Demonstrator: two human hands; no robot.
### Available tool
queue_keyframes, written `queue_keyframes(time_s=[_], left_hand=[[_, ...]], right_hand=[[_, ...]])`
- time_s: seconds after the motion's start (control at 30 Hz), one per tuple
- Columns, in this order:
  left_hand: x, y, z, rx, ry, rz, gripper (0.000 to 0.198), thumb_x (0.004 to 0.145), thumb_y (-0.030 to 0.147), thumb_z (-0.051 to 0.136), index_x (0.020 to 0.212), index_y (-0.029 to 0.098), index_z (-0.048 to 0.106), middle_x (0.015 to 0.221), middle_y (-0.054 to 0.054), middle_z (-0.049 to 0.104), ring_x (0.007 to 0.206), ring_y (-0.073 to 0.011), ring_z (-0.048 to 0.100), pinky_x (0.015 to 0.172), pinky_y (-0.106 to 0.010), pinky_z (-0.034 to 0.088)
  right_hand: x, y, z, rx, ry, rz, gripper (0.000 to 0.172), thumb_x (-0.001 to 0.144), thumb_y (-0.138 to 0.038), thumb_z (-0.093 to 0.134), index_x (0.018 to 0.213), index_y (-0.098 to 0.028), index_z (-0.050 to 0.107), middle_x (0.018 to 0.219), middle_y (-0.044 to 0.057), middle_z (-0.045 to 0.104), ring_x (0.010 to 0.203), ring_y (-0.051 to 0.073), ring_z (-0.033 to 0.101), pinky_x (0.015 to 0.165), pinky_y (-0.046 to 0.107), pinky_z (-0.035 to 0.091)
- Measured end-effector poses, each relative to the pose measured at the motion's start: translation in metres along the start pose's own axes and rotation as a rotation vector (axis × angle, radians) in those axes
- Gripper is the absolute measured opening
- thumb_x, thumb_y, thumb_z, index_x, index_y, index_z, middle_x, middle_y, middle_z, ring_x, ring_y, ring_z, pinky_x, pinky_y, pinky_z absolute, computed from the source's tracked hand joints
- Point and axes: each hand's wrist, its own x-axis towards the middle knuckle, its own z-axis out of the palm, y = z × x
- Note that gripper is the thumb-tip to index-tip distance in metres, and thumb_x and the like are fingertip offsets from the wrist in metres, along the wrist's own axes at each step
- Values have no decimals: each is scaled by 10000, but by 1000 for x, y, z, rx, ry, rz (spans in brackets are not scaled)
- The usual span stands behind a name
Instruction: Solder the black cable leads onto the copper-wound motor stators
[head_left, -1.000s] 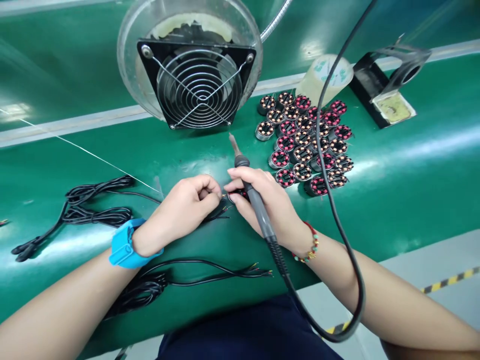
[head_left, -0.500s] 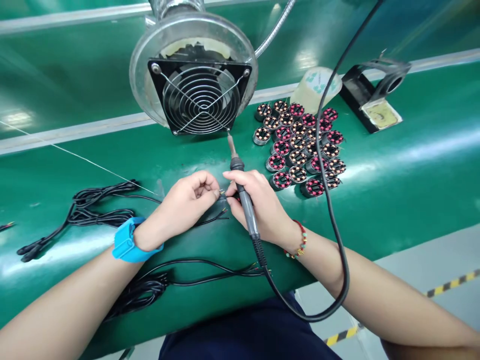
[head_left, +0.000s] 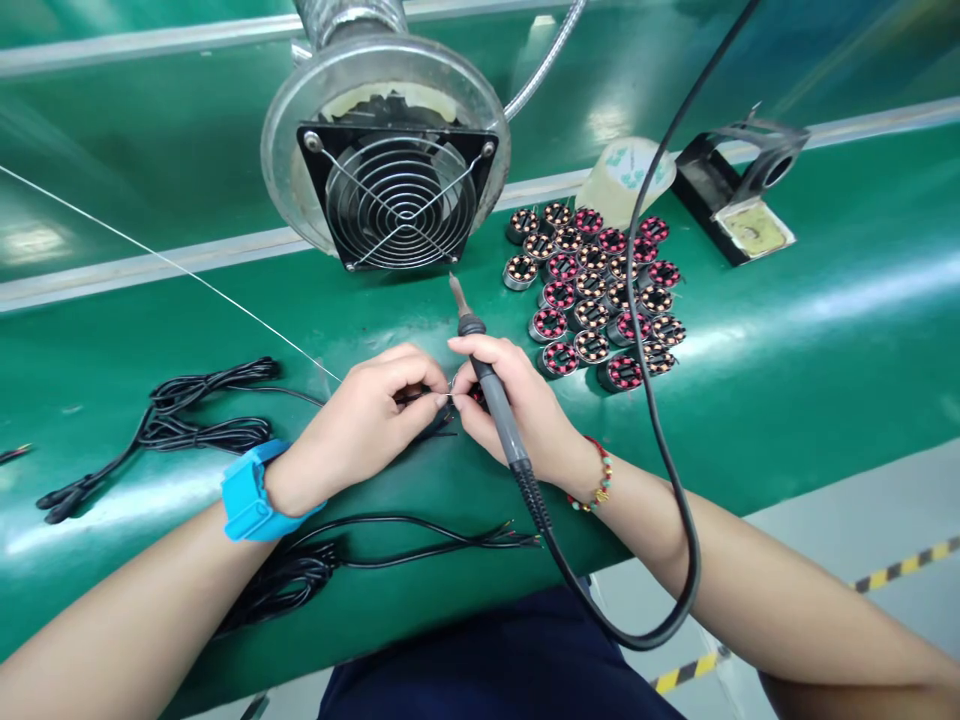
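Left grip (head_left: 375,402) edged rightward, pinching wire (head_left: 450,395), soldering iron (head_left: 500,408) held across right grip (head_left: 534,418).

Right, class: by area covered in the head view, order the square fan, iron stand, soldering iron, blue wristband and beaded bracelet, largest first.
1. Square fan
2. Iron stand
3. Soldering iron and blue wristband: too alike to rank
4. Beaded bracelet

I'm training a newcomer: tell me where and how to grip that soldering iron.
Likely best: the slim grey handle, from the right. It slants, with the metal tip at the far end and the cord leaving the near end, so gripping there avoids the tip.
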Motion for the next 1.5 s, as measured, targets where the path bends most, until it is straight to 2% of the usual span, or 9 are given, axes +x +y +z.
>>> queue_keyframes(time_s=[0.13, 0.37, 0.5, 0.67, 0.8, 1.07, 1.2, 1.3, 1.5], left_hand=[[0, 3, -1, 77, -7, 43, 137, 829, 137, 493, 786, 177, 616, 910, -34, 652, 857, -157, 591, 799, -283, 452], [1, -2, 2, -29, -13, -110, 135, 809, 171, 512, 730, 172, 621, 858, -18, 644, 783, -140, 579, 680, -246, 429], [2, -4, 3, -79, -8, -149, 130, 796, 182, 522, 725, 168, 630, 817, -11, 625, 725, -125, 550, 638, -234, 417], [3, -4, 2, -104, -12, -184, 128, 777, 200, 526, 707, 167, 628, 826, -20, 621, 739, -134, 549, 634, -236, 424], [3, -5, 4, -100, -12, -185, 127, 777, 201, 521, 715, 168, 627, 840, -23, 626, 743, -134, 552, 642, -240, 425], [3, -4, 8, -125, 16, -242, 101, 760, 205, 525, 703, 168, 600, 824, -23, 614, 759, -145, 562, 628, -240, 428], [4, -1, 11, -130, 34, -257, 109, 762, 198, 511, 678, 169, 573, 802, -19, 600, 754, -142, 554, 620, -237, 419], [5, 0, 13, -116, 38, -274, 104, 762, 191, 511, 684, 168, 575, 808, -20, 600, 756, -143, 553, 617, -236, 415], [5, 1, 15, -114, 42, -305, 90, 759, 198, 524, 683, 171, 565, 835, -28, 607, 793, -159, 563, 631, -251, 420]], right_hand=[[0, -1, -1, 52, -7, 45, 394, 849, -109, 490, 1220, -234, 441, 927, 23, 622, 856, 187, 590, 830, 391, 462], [-1, -1, -12, 30, -113, -3, 499, 817, -71, 519, 1276, -232, 406, 910, 9, 639, 939, 204, 550, 890, 410, 430], [-1, 0, -13, -25, -137, -49, 446, 848, -81, 510, 1256, -245, 436, 899, 7, 649, 918, 210, 545, 870, 400, 425], [0, 1, -8, -65, -68, -3, 358, 897, -122, 470, 1243, -212, 461, 923, 43, 649, 889, 214, 534, 826, 385, 444], [1, 1, -7, -71, -56, 1, 394, 887, -117, 465, 1271, -206, 453, 919, 41, 654, 903, 217, 532, 832, 390, 457], [-4, -8, -24, 16, 68, 81, 347, 939, -218, 481, 1281, -276, 496, 948, 6, 692, 885, 183, 652, 892, 381, 498], [-3, -14, -36, -36, 156, 17, 188, 906, -242, 560, 1090, -259, 596, 941, 17, 685, 827, 185, 657, 798, 355, 538], [-5, -15, -41, -66, 251, -51, 68, 890, -241, 568, 948, -264, 596, 818, 1, 661, 707, 171, 639, 656, 326, 541], [-9, -16, -42, -54, 292, -108, 81, 896, -300, 506, 835, -307, 560, 666, -12, 629, 505, 162, 579, 447, 320, 482]])
